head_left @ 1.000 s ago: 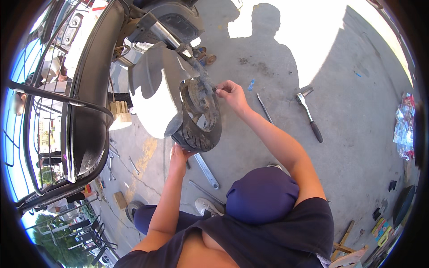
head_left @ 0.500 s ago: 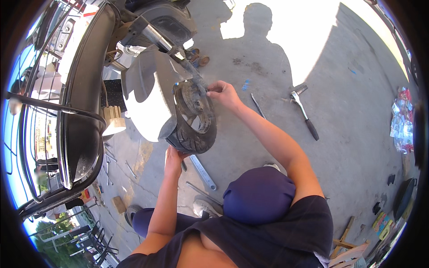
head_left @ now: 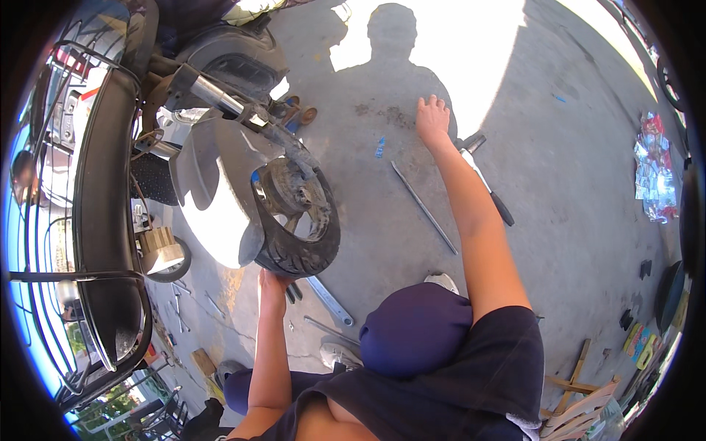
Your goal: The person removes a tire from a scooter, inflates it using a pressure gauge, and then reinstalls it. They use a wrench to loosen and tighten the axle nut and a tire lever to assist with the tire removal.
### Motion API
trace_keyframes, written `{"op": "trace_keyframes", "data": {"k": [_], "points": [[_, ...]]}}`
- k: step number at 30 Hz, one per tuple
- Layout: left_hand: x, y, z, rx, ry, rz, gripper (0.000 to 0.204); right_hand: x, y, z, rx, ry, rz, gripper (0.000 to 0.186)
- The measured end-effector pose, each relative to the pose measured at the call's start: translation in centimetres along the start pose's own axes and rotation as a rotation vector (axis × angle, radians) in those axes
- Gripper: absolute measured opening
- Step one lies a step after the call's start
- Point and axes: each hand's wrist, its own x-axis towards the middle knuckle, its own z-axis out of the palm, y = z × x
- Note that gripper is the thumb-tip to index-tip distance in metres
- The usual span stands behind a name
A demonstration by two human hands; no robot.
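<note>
A black-tyred wheel [head_left: 332, 246] sits in a scooter's front fork [head_left: 273, 134], beneath a silver-grey front mudguard [head_left: 197, 147]. From below, my left hand [head_left: 272, 281] holds the bottom of the tyre, its fingertips partly hidden by it. My right hand [head_left: 434, 117] reaches far forward over the floor, fingers apart, with nothing in it. Nearest to it lies a ratchet wrench [head_left: 501, 209] with a black handle, partly covered by my forearm. A long metal bar [head_left: 425, 208] lies to the left of that forearm.
A large spanner [head_left: 329, 301] and another thin bar [head_left: 331, 328] lie by my shoe. Several smaller tools [head_left: 178, 303] are on the floor at left. The scooter's dark body panel [head_left: 107, 198] fills the left side. Plastic packets [head_left: 654, 173] lie at right, near a wooden frame [head_left: 573, 382].
My right hand has left the wheel's hub and moved forward and right over the floor. My left hand stays under the tyre. The view has shifted slightly.
</note>
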Motion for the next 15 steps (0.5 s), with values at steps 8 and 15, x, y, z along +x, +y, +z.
{"op": "trace_keyframes", "data": {"k": [8,15], "points": [[-0.1,-0.3,-0.4,0.015,0.074,0.005,0.052,-2.2,2.9,1.7,0.244,-0.131,0.018,0.014],[-0.2,-0.2,-0.7,0.056,0.013,-0.017,0.046,-5.4,-11.1,-7.9,1.557,-0.844,-0.056,0.024]]}}
